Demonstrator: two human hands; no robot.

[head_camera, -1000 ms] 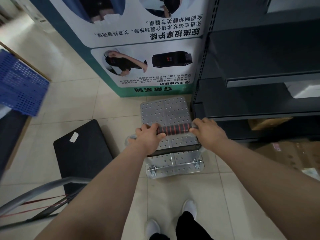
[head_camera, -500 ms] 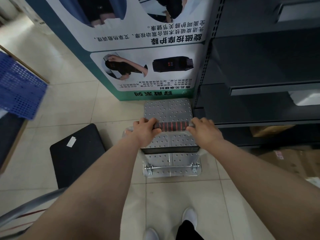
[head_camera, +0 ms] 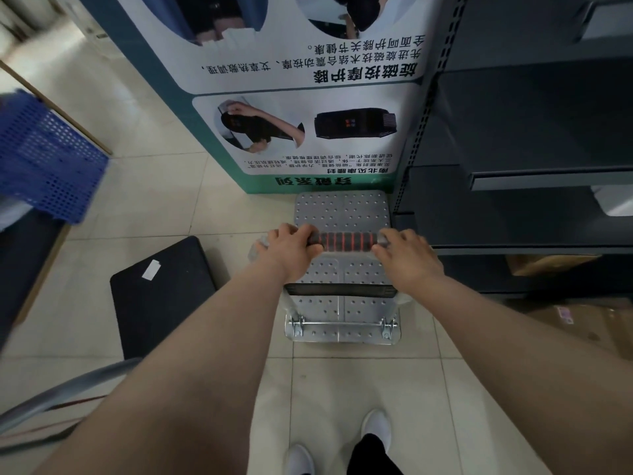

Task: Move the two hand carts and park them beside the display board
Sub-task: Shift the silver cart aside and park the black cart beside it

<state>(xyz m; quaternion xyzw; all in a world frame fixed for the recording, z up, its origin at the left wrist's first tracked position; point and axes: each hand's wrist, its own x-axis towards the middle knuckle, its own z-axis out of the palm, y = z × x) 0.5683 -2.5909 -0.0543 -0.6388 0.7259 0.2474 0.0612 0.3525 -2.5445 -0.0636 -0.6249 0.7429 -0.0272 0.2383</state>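
Both the left hand (head_camera: 291,253) and right hand (head_camera: 407,260) are wrapping tight around the handle (head_camera: 346,242). The silver cart (head_camera: 342,214) is nearly touching the board (head_camera: 301,97) at 12 o'clock. Keep pushing straight and slowly; the shelf (head_camera: 531,214) is sitting close at 3 o'clock.

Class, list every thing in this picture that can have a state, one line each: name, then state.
Left hand: closed on the handle.
Right hand: closed on the handle.
Handle: raised, gripped at both ends.
Silver cart: upright on the floor, front edge at the display board, deck bare.
Black cart: standing left of it, not held.
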